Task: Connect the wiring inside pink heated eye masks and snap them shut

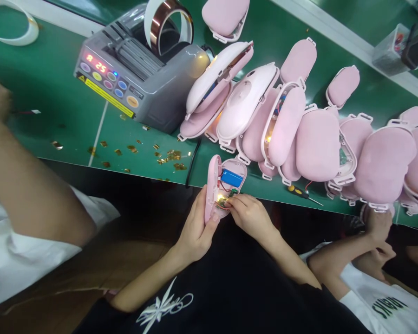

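Biggest thing here is the green workbench [55, 106], so I'll place everything off that. Spread across its right half is a big heap of pink shells [316, 139], some closed, some hanging open with white rims and bits of wiring showing, all leaning on each other. Up on the bench's left-centre sits a grey tape dispenser [139, 79] with a red digit readout, coloured buttons and a roll of amber tape [169, 21] on top. In front of the dispenser the bench surface is littered with little gold tape scraps [167, 157].

Just off the bench's near edge, about in the middle, is the one open pink case [225, 185], held upright. You can see a blue battery [231, 177] inside, red wires, and a small circuit board [226, 199] lower down with a warm light glowing on it.

The left hand [195, 232] is wrapped around the case's left side and lower end, fingers curled behind and thumb up front, so it's firmly closed on it. The right hand [251, 215] has its fingertips pinched together right on the board area; can't tell whether there's anything tiny between them.

A small yellow-handled screwdriver [299, 192] lies on the bench's near edge, to the right of the case. Other people's arms show at both ends of the bench.
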The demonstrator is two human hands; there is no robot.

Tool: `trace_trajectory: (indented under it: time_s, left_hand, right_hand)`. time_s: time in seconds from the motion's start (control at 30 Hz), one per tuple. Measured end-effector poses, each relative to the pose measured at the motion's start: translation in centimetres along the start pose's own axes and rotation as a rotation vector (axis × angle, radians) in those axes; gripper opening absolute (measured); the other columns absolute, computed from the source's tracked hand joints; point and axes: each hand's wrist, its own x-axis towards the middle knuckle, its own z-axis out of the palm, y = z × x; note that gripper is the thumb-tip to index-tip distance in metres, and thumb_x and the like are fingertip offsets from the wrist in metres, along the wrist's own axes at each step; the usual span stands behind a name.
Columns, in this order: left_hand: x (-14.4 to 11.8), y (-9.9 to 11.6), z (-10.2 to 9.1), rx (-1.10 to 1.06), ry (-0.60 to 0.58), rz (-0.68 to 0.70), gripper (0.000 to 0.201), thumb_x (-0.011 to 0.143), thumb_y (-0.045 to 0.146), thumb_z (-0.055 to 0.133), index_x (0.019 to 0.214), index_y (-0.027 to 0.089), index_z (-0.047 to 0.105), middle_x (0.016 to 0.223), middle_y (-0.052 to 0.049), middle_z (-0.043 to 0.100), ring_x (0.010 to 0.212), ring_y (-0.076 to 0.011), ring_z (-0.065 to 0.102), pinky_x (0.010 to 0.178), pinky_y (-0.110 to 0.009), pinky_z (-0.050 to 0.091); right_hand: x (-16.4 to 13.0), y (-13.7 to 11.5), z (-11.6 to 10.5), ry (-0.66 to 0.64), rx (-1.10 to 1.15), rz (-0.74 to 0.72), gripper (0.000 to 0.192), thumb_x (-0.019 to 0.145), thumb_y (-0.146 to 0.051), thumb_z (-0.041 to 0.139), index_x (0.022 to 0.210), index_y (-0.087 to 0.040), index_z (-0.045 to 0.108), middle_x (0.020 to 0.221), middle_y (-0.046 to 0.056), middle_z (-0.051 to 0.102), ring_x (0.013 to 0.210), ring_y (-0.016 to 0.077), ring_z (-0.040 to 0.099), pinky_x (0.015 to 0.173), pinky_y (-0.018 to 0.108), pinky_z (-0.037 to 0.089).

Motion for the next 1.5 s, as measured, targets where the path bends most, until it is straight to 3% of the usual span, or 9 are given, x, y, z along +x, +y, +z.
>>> trace_trajectory:
  time_s: [0.17,0.37,0.7,1.0,1.13,1.27,1.33,1.43,1.5]
  left_hand:
    - [-0.1,-0.2,0.1,0.029,0.011,0.011,0.071,0.112,0.041,0.054,0.176,0.024,0.026,0.173,-0.021,0.045,0.159,-0.0388,0.048,0.132,-0.061,0.037]
    - [-0.4,-0.4,0.3,0.045,0.01,0.055,0.071,0.112,0.039,0.053,0.176,0.025,0.025,0.174,-0.018,0.044,0.159,-0.0358,0.048,0.132,-0.055,0.039]
    - [-0.4,-0.4,0.3,0.075,0.009,0.045,0.071,0.112,0.042,0.052,0.176,0.023,0.027,0.173,-0.02,0.045,0.159,-0.0383,0.048,0.132,-0.058,0.038]
    - [-0.2,-0.7,0.5,0.035,-0.007,0.053,0.069,0.113,0.038,0.05,0.176,0.024,0.024,0.175,-0.019,0.041,0.16,-0.0337,0.045,0.133,-0.052,0.035]
    - [0.0,-0.9,0.3,-0.045,-0.004,0.039,0.067,0.113,0.037,0.052,0.175,0.023,0.029,0.173,-0.017,0.045,0.16,-0.0323,0.047,0.134,-0.049,0.036]
    - [0.1,-1.4,-0.1,-0.205,-0.012,-0.043,0.062,0.115,0.04,0.051,0.173,0.025,0.035,0.17,-0.015,0.052,0.156,-0.0316,0.052,0.134,-0.048,0.037]
    - [0.1,-1.5,-0.3,-0.239,-0.01,-0.069,0.06,0.115,0.042,0.049,0.172,0.025,0.037,0.17,-0.014,0.052,0.156,-0.031,0.053,0.134,-0.047,0.039]
    - [0.0,-1.4,-0.4,-0.238,0.003,-0.085,0.062,0.115,0.043,0.05,0.173,0.024,0.037,0.173,-0.013,0.05,0.158,-0.0312,0.05,0.135,-0.046,0.037]
    - [0.0,-1.3,-0.4,-0.227,0.003,-0.083,0.064,0.115,0.044,0.051,0.174,0.025,0.035,0.174,-0.013,0.048,0.16,-0.0315,0.048,0.136,-0.046,0.036]
  right_hand:
    - [0.3,-0.9,-0.7,-0.059,-0.033,0.033,0.027,0.11,-0.018,0.053,0.1,-0.016,0.078,0.102,0.011,0.082,0.093,0.022,0.078,0.089,0.034,0.062]
    - [0.7,-2.1,-2.4,-0.167,-0.072,0.07,0.023,0.099,-0.007,0.057,0.105,-0.013,0.078,0.094,0.013,0.08,0.092,0.0244,0.078,0.087,0.034,0.06]
    - [2.7,-3.1,-5.0,-0.311,-0.093,0.12,0.025,0.107,-0.01,0.053,0.117,-0.014,0.076,0.105,0.012,0.082,0.095,0.0264,0.081,0.079,0.035,0.063]
    - [3.1,-2.9,-4.8,-0.328,-0.055,0.184,0.026,0.109,-0.012,0.053,0.122,-0.016,0.075,0.111,0.014,0.082,0.101,0.0283,0.082,0.077,0.035,0.065]
    - [3.0,-2.3,-4.8,-0.291,-0.007,0.15,0.03,0.108,-0.012,0.057,0.132,-0.019,0.073,0.12,0.013,0.082,0.104,0.0295,0.082,0.08,0.039,0.067]
    - [2.3,-0.2,-5.2,-0.239,0.087,0.056,0.02,0.105,-0.03,0.074,0.124,-0.022,0.076,0.125,0.008,0.082,0.11,0.026,0.08,0.09,0.036,0.066]
    - [2.5,0.5,-5.0,-0.091,0.185,-0.022,0.019,0.107,-0.031,0.071,0.123,-0.022,0.076,0.123,0.007,0.081,0.112,0.0239,0.078,0.097,0.036,0.064]
    - [3.7,0.8,-4.0,0.164,0.292,-0.116,0.026,0.109,-0.016,0.059,0.129,-0.02,0.074,0.124,0.01,0.079,0.112,0.0235,0.076,0.1,0.038,0.063]
    - [4.8,0.7,-3.0,0.218,0.309,-0.128,0.03,0.109,-0.014,0.058,0.134,-0.018,0.073,0.129,0.011,0.078,0.115,0.025,0.075,0.099,0.039,0.063]
